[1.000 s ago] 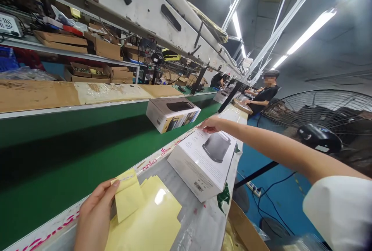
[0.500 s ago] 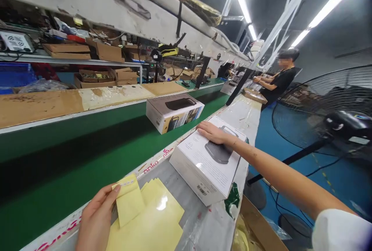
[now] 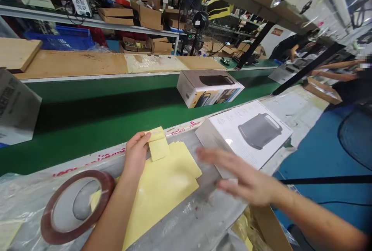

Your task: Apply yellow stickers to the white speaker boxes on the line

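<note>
Between its thumb and fingers, my left hand pinches a small yellow label sheet with a folded-over top strip. Beneath that lies a fanned stack of yellow sheets on the grey plastic-covered ledge. My right hand is in the air, blurred by motion, with fingers apart and nothing held. It passes in front of the near side of a white product box, which has a dark appliance printed on top. A brown tape roll lies beside my left forearm.
A second printed box stands on the green conveyor belt, and a grey-white carton is at its left end. Below the ledge is an open cardboard box. A fan stands at right; people work farther along the line.
My right hand has lifted off the white box and moved back toward the yellow sheets. My left hand keeps its pinch on the label sheet. The view has swung left and down.
</note>
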`<state>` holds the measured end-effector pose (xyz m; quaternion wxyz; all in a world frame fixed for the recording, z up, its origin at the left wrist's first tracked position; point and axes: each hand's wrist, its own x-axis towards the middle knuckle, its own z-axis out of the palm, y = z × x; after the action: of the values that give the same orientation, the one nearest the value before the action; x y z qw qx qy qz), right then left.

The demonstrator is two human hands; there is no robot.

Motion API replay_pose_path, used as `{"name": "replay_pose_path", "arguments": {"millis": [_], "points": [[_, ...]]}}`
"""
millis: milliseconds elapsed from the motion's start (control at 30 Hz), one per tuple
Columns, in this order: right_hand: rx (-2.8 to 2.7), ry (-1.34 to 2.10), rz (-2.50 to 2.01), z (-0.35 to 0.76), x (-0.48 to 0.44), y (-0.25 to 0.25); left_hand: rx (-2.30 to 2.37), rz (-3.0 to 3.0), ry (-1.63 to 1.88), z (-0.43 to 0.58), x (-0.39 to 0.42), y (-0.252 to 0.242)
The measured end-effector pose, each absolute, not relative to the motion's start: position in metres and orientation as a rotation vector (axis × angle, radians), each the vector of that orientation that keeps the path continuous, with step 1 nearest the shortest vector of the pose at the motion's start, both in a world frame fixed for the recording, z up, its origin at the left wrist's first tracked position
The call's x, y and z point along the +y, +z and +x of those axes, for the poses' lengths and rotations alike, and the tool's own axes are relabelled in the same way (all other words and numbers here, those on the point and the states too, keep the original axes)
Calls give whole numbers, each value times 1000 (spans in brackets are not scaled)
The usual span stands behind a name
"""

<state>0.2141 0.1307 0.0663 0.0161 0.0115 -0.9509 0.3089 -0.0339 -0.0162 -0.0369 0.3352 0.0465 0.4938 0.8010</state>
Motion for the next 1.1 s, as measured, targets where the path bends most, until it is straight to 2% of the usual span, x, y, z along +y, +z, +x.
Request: {"name": "replay_pose_path", "arguments": {"millis": [67,133,300,500,767,967,1100], "points": [[-2898,976,111,204,89,43,1238,82,2148,-35,-17,-36],[-2743,863,-61,187,74,9,1188,51,2177,-35,-19,-34],[-2552,742,-254,154,98,-51,1036,100,1993,-27,-23,-23],[-2673,530,-115,150,105,-48,931,181,1646,-21,-23,-22],[-2696,663,-52,146,113,-48,969,60,1641,-27,-19,-25],[-2607,510,-222,159,103,-52,981,40,1639,-26,-20,-24],[-2658,385,-175,165,102,-53,984,48,1645,-26,-19,-22]]}}
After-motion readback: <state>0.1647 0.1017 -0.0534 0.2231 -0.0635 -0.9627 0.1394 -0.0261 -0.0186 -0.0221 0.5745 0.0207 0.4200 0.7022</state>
